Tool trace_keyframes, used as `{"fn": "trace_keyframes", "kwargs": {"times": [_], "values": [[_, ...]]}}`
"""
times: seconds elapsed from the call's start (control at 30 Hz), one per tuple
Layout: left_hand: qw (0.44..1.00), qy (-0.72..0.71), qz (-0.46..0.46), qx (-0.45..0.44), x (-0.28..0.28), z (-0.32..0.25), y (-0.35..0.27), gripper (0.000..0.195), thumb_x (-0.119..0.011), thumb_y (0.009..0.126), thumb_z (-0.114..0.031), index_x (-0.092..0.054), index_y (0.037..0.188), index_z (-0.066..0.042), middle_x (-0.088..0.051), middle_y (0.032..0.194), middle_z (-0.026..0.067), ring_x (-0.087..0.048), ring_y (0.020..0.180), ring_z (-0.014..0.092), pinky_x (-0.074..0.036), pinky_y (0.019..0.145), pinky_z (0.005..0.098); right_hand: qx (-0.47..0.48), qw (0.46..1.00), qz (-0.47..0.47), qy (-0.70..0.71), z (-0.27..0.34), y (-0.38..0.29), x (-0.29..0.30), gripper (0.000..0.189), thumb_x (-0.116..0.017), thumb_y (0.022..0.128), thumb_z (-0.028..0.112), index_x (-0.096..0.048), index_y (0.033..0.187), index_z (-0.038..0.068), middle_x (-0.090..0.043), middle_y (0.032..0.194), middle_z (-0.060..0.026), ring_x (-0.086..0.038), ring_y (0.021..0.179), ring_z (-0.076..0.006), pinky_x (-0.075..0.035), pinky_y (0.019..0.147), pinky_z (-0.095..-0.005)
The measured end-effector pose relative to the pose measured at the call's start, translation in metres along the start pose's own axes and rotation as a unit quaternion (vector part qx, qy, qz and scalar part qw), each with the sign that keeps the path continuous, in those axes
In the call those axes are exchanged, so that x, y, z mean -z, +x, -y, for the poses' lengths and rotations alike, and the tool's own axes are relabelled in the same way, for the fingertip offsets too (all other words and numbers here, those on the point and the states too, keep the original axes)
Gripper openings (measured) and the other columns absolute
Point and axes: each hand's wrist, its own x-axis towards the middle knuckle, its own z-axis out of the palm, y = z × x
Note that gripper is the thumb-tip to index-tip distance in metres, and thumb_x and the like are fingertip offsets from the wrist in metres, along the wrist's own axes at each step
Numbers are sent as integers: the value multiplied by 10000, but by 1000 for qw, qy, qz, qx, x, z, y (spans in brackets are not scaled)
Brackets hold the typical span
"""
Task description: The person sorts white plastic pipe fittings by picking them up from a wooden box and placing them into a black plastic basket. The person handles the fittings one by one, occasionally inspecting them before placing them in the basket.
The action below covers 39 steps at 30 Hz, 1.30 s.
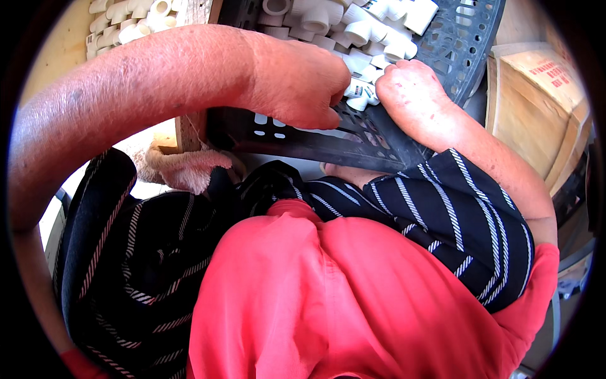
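Observation:
A white plastic pipe tee fitting (pixel 362 93) with a printed label lies between my two hands, above the near end of a black plastic crate (pixel 303 144). My left hand (pixel 305 85) reaches in from the left, fingers curled around the fitting's left end, which they partly hide. On the other side, my right hand (pixel 412 90) is closed at the fitting's right end; its fingertips are out of sight. Just beyond the hands, many white pipe fittings (pixel 317 19) are heaped in the crate, some bearing labels.
More white fittings (pixel 137 21) lie at the upper left, beside a wooden post (pixel 191 132). A pinkish cloth (pixel 189 168) hangs near the post's lower part. To the right of the crate stands a tan box (pixel 535 104) with red print. My knees flank the crate's near end.

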Motion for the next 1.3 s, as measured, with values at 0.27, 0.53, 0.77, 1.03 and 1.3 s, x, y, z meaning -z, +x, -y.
{"fn": "trace_keyframes", "kwargs": {"times": [0.27,0.53,0.77,1.03,1.3], "values": [[973,223,17,59,-15,3,6,473,-665,882,-269,-549,1274,-31,-502,1374,172,-537,1229,323,-431,1041,420,3,998,-65,4,-11,-11,4,106,-644,723,60,-689,816,40,-688,796,-129,-692,841,-269,-560,748,-372],[952,291,1,90,-30,11,7,600,-568,952,-366,-434,1403,7,-387,1500,182,-445,1341,324,-334,1128,432,30,995,-96,-5,-8,-12,8,107,-657,736,44,-672,841,35,-652,861,-104,-664,882,-248,-550,770,-354],[937,332,38,100,-28,11,12,642,-512,971,-423,-417,1408,37,-441,1451,210,-489,1302,323,-344,1112,424,56,994,-99,-6,-9,-7,2,94,-654,707,35,-688,792,16,-626,897,-116,-661,869,-258,-557,767,-355],[942,328,51,57,-35,20,8,553,-517,957,-447,-601,1193,46,-588,1236,183,-584,1134,312,-440,962,424,52,995,-79,-12,-7,3,2,78,-648,684,21,-681,747,-9,-623,889,-143,-674,818,-288,-569,691,-383],[967,251,48,-7,-11,5,-5,411,-571,921,-376,-692,1007,7,-696,995,150,-667,980,309,-495,873,433,12,999,-18,42,-14,6,8,132,-684,650,15,-664,780,5,-592,894,-141,-654,865,-314,-559,731,-418]]}}
